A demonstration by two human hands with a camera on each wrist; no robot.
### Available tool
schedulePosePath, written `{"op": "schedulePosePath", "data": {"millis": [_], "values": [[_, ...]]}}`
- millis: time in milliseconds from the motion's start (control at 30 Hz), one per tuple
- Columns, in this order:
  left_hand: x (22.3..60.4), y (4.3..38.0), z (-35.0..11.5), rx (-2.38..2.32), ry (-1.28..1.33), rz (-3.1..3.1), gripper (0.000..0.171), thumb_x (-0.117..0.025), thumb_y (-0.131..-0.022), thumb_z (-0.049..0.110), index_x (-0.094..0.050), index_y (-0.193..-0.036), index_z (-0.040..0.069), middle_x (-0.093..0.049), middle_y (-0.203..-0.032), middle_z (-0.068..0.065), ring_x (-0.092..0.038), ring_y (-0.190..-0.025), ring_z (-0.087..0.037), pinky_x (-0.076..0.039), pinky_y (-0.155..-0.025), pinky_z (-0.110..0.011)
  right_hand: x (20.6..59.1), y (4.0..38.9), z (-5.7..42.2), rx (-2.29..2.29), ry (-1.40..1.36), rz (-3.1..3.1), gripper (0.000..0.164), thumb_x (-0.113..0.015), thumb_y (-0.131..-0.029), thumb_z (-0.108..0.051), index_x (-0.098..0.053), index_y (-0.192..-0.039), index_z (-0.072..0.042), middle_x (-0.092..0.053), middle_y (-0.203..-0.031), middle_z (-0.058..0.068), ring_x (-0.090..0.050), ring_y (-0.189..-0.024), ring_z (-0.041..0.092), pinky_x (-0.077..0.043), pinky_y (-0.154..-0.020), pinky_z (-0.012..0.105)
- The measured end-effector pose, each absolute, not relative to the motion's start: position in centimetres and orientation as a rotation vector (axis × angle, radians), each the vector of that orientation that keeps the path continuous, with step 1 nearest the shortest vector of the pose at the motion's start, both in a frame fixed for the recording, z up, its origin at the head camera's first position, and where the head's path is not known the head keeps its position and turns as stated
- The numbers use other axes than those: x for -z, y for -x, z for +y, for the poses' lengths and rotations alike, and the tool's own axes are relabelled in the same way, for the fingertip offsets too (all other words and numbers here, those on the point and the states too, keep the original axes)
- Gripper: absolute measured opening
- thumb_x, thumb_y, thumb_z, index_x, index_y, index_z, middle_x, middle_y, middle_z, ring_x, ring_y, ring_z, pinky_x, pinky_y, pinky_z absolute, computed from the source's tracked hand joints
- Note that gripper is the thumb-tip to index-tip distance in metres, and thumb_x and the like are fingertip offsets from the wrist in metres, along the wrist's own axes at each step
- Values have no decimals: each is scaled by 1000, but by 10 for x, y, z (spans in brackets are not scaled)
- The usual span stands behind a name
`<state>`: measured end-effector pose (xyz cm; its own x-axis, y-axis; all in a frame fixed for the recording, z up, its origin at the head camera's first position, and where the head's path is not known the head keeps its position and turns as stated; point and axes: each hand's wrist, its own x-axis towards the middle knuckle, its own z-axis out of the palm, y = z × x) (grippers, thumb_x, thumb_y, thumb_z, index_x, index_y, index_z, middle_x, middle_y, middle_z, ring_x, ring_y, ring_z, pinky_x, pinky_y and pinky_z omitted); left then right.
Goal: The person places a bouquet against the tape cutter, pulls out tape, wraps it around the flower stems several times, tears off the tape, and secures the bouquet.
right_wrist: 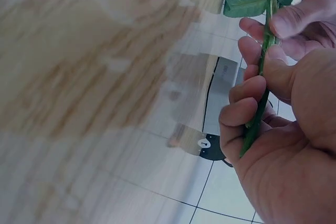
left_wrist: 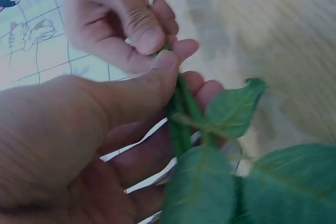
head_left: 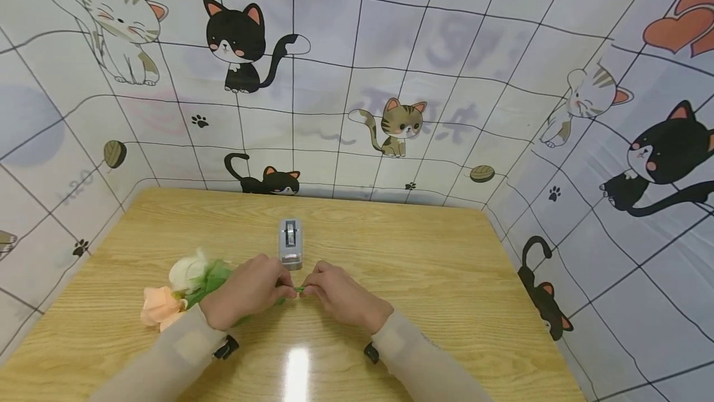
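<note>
Close together over the table, both hands hold the green stems (left_wrist: 181, 129) of artificial flowers. My left hand (head_left: 251, 289) pinches them between thumb and fingers, just below the green leaves (left_wrist: 202, 187). Nearer the stem ends, my right hand (head_left: 343, 297) grips with thumb and curled fingers; in the right wrist view the stem (right_wrist: 256, 121) runs down across its palm. To the left of the left hand are a white rose (head_left: 188, 274) and a peach rose (head_left: 158, 306), partly hidden by the forearm.
A grey tape dispenser (head_left: 290, 256) stands on the wooden table (head_left: 401, 253) just beyond the hands. Cloth walls (head_left: 329, 30) printed with cats and a grid rise behind the table and along its sides.
</note>
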<state>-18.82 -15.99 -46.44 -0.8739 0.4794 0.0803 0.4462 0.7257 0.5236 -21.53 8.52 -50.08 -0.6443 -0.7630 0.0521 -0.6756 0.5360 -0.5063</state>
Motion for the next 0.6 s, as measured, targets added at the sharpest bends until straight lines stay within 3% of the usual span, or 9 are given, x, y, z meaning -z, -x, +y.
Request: {"op": "schedulePosePath", "data": {"millis": [233,433,600], "values": [[456,199,-168,-841,-795,2698,29,-77,-113,18,-86,-87,9,-47,-61,14,-36,-54,-2,-34,-56,-21,503,216,81,824,1190,2588,22,-65,-118,-13,-83,-130,-7,-86,-122,5,-77,-110,5,-62,-96,17],[453,204,-169,-852,-757,2615,23,-79,-113,19,-90,-95,10,-43,-63,15,-33,-56,-4,-32,-58,-22,504,217,81,911,1116,2584,20,-67,-118,-12,-83,-128,-9,-88,-118,5,-77,-104,3,-63,-94,19],[456,204,-168,-891,-715,2638,22,-84,-109,20,-91,-91,12,-43,-61,16,-33,-57,-4,-30,-58,-22,505,218,82,917,1131,2631,21,-72,-115,-14,-87,-129,-10,-89,-119,2,-76,-105,4,-63,-97,23]]}}
